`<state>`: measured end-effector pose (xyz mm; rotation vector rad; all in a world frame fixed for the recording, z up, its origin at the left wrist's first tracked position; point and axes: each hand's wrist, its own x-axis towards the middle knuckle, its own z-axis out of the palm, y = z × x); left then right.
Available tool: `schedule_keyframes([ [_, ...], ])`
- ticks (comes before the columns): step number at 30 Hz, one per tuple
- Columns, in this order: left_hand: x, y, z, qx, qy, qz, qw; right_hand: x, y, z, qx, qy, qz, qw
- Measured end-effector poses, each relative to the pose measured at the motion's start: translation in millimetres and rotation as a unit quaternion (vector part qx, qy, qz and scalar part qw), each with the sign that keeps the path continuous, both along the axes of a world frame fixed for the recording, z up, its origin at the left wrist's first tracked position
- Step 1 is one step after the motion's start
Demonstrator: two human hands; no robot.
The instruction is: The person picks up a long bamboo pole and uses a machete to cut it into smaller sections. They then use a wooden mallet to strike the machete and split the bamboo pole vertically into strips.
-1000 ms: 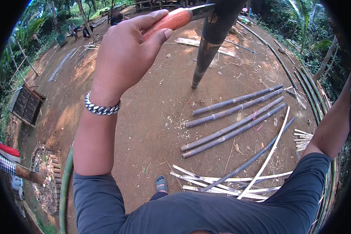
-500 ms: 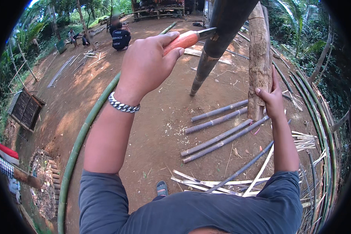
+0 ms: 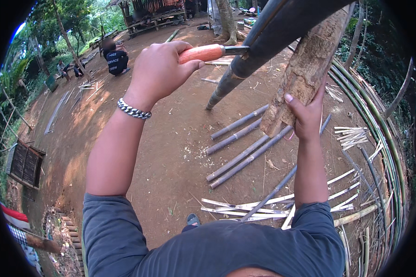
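Note:
My left hand [image 3: 155, 74], with a chain bracelet at the wrist, is closed round the red-orange wooden handle of a chisel [image 3: 203, 53]. The chisel's metal blade reaches to the side of a thick dark bamboo pole [image 3: 275, 37], where a small pale cut shows near a joint. The pole slants from the upper right down to the ground. To its right, my right hand [image 3: 307, 117] grips a rough, barky length of wood [image 3: 305, 69] near its lower end, thumb across the front. The wood leans toward the upper right, its far end beside or behind the pole; contact there cannot be told.
Several cut dark bamboo lengths [image 3: 238, 161] lie on the dirt below the pole. Pale split strips [image 3: 245, 207] are near my body. Long green poles [image 3: 374, 120] curve along the right. A person in dark clothes [image 3: 117, 61] squats far left; a woven panel [image 3: 25, 164] stands left.
The whole view has shifted and turned. The length of wood now leans toward the upper right instead of standing nearly upright, and the pole appears more slanted. The chisel blade is still at the pole.

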<state>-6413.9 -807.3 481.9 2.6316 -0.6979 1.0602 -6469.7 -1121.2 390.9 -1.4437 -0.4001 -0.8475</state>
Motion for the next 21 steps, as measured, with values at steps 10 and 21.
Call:
schedule_keyframes([
  [10,51.2,-1.9,32.2,-0.036,-0.019,0.065,0.997,9.2,-48.5,-90.7,-0.072,0.128,-0.074,0.986],
  [21,110.0,79.5,47.2,-0.133,0.05,0.106,0.984,-96.9,-77.0,-342.6,0.054,0.48,-0.084,0.872],
])
